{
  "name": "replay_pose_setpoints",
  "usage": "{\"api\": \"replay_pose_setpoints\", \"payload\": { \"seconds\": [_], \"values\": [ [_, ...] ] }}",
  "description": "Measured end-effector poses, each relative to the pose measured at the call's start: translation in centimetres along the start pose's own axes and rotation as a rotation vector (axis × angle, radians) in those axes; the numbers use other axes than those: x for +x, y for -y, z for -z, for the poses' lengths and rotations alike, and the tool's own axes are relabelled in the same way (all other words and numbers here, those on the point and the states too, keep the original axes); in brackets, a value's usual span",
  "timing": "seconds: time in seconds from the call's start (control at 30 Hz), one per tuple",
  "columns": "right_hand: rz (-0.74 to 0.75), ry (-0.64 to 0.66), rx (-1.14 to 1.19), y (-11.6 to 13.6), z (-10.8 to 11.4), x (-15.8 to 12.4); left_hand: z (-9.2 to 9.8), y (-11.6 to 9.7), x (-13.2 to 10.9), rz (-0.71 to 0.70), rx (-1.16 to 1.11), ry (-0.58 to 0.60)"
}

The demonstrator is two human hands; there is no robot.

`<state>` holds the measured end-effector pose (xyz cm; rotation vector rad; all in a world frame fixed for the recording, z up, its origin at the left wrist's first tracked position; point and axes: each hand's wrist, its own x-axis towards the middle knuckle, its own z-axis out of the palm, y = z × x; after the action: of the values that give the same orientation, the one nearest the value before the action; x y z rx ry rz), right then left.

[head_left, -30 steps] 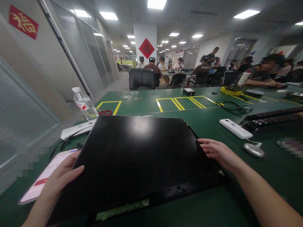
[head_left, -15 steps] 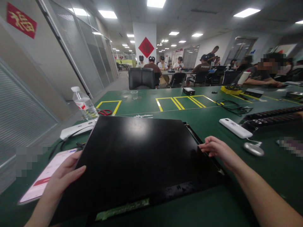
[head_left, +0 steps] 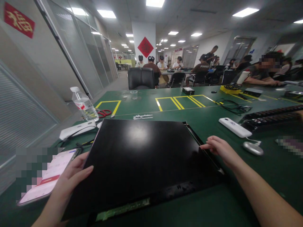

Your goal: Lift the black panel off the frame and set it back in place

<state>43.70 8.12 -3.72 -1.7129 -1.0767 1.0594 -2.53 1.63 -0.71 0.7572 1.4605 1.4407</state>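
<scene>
Over the table (head_left: 189,209), the panel (head_left: 142,157) is spanning side to side, long axis crosswise. We're gripping its left side with our left hand (head_left: 68,183); our right hand (head_left: 221,149) is touching its right side, grasp unclear.

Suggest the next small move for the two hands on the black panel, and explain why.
I would probably ease the left edge of the black panel down slowly, with the right hand steadying the opposite edge. The left hand grips that side, thumb on top, and it appears lifted; the right one's fingertips meet the right edge, where a dark strip shows.
</scene>
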Motion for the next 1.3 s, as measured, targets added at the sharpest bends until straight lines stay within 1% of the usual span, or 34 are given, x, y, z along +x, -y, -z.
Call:
{"api": "replay_pose_setpoints", "payload": {
  "seconds": [0.1,0.23,0.37,0.5,0.7,0.9,1.03,1.3],
  "values": [
    [0.01,-0.014,-0.041,-0.1,0.1,0.2,-0.4,0.4,-0.2,-0.055,-0.029,0.039],
    [0.038,-0.027,-0.094,-0.4,0.2,0.4,-0.8,1.0,-0.3,0.005,-0.097,0.054],
    [0.058,-0.041,-0.131,-0.4,0.3,0.5,-0.8,1.4,-0.1,0.052,-0.11,0.052],
    [0.078,-0.058,-0.169,-0.5,0.6,0.6,-0.9,1.7,-0.1,0.103,-0.158,0.098],
    [0.101,-0.086,-0.227,-0.7,0.9,0.8,-1.6,1.2,-1.0,0.153,-0.127,0.095],
    [0.084,-0.092,-0.274,-0.6,0.7,0.7,-2.2,0.7,-1.9,0.184,-0.114,0.119],
    [0.103,-0.116,-0.306,-0.7,0.6,0.8,-2.2,0.8,-1.9,0.208,-0.096,0.109],
    [0.159,-0.126,-0.426,-0.6,0.5,0.3,-1.9,1.2,-1.4,0.222,-0.056,0.136]
  ]
}}
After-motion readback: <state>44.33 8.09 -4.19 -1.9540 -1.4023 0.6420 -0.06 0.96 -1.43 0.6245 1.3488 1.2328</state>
